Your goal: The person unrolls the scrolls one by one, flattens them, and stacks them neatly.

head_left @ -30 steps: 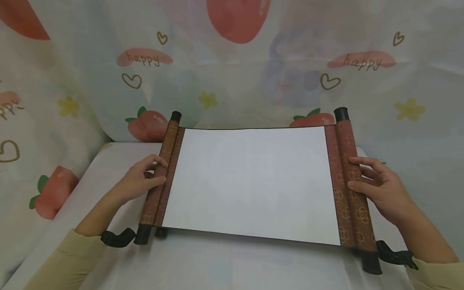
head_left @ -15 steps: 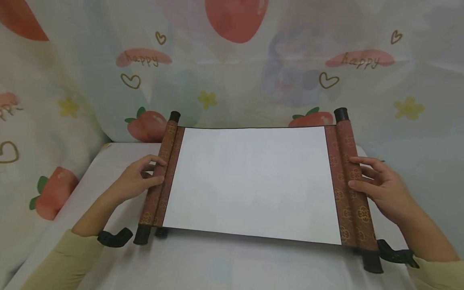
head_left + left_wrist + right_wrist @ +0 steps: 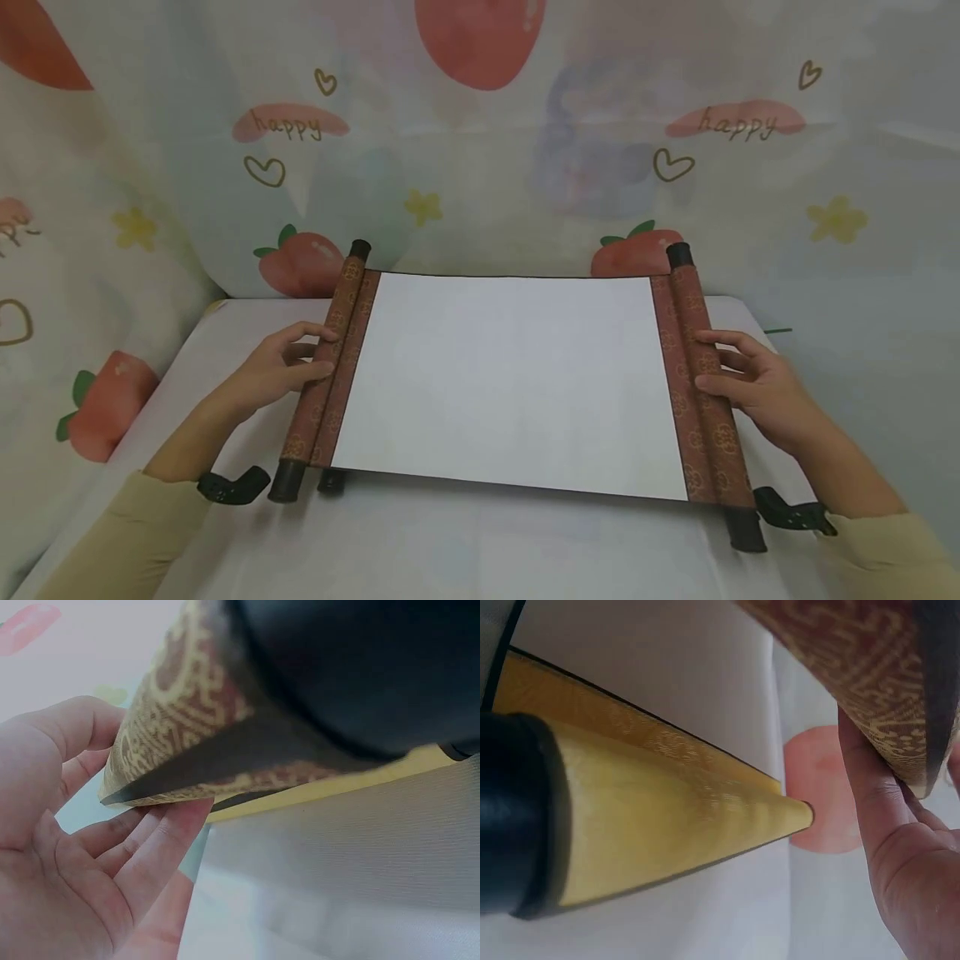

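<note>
A hanging scroll lies unrolled between both hands, its blank white sheet (image 3: 502, 383) bordered in reddish-brown cloth with gold flowers. My left hand (image 3: 264, 375) grips the left roller (image 3: 306, 421) near its middle, thumb on top and the other fingers round the outer side. Likewise, my right hand (image 3: 765, 392) holds the right roller (image 3: 723, 433). Black knobs cap both rollers. In the left wrist view, fingers (image 3: 161, 851) reach beneath the patterned roll. Under the sheet, the right wrist view shows a yellow-covered roller (image 3: 652, 810) with a black end.
Below the scroll spreads a white-covered table (image 3: 480, 554), with a shadow along the sheet's front edge. A cloth backdrop (image 3: 480, 167) printed with peaches, hearts and "happy" stands close behind. Dark wrist straps (image 3: 234, 486) show at both sleeves.
My right hand has moved left with its roller, and the roller's far end sits lower in view. The visible white sheet looks slightly narrower. My left hand keeps its grip, nearly still.
</note>
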Tool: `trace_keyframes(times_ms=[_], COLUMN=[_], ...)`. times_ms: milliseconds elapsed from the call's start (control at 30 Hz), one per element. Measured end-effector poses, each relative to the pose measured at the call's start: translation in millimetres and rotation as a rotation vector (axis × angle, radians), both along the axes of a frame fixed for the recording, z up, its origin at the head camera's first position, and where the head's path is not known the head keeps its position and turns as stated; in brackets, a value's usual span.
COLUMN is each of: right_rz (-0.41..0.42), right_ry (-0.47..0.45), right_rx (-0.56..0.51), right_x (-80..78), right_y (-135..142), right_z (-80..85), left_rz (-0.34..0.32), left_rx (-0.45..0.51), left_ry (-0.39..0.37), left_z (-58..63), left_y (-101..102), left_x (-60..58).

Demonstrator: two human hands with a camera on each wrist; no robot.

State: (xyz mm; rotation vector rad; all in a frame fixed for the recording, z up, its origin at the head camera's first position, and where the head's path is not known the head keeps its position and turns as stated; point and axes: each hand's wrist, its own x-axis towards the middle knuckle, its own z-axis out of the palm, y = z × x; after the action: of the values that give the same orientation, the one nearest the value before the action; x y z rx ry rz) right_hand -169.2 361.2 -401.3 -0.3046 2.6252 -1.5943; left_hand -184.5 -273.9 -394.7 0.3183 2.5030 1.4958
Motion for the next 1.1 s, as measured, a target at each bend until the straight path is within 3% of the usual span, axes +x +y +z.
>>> trace_keyframes(times_ms=[167,533,800,1100], right_rz=[-0.003,0.101,0.094,0.089], right_ry=[-0.048,-0.134,-0.193,-0.210], right_rx=[0.041,0.052,0.073,0.126], right_x=[-7.5,-26.2,-37.6,-44.2], right_y=[0.7,-4.2,-14.9,-19.3], right_z=[-5.6,-8.0,-15.7,-20.0], left_rz=[0.009,0.029,0.042,0.070], left_rx=[-0.001,-0.014,-0.023,-0.047], left_ry=[-0.020,-0.060,-0.078,-0.076], left_z=[-1.3,-12.1,-19.5,-20.7], left_y=[-0.2,-6.6,-11.1,-18.4], left_x=[-2.9,-7.5,-12.9,-10.6])
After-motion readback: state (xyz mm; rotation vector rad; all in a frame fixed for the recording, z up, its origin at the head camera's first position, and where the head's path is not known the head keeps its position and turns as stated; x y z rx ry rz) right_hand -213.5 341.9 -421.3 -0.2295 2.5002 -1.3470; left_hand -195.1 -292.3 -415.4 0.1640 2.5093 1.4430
